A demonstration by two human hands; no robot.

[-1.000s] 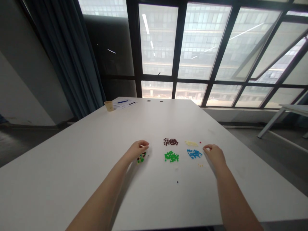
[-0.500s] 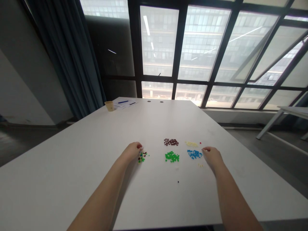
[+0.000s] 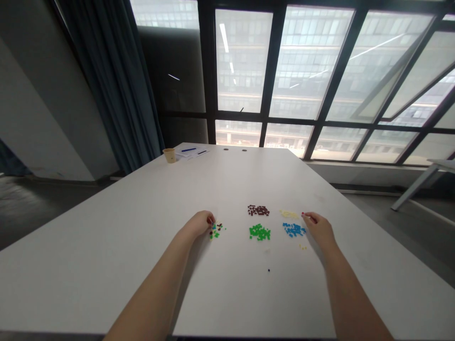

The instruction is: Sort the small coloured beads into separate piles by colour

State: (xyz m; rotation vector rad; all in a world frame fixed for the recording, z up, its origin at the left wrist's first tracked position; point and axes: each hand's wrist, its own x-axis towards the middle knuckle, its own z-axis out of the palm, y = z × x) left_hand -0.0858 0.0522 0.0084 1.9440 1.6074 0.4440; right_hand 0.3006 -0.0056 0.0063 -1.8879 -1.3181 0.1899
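My left hand (image 3: 203, 223) rests at the left edge of a small mixed pile (image 3: 216, 230) of green, brown, blue and yellow pieces, its fingers curled together. Whatever lies between those fingertips is hidden. My right hand (image 3: 320, 229) is closed in a pinch, its fingertips beside a tiny red piece (image 3: 303, 213); whether they hold anything is too small to tell. Close to it are a pale yellow group (image 3: 289, 214) and a blue group (image 3: 294, 230). A brown group (image 3: 258, 210) and a green group (image 3: 259, 232) lie between my hands.
Several yellow bits (image 3: 303, 246) and one black piece (image 3: 269, 270) lie nearer me on the white table (image 3: 227, 293). At the far left stand a tan cup (image 3: 169, 155) and papers with a blue pen (image 3: 188, 150). Two dark discs (image 3: 244, 150) lie near the far edge.
My right hand has moved slightly away from the blue group, up to the red piece. The left hand has shifted a little down into the mixed pile. The view has turned slightly left.
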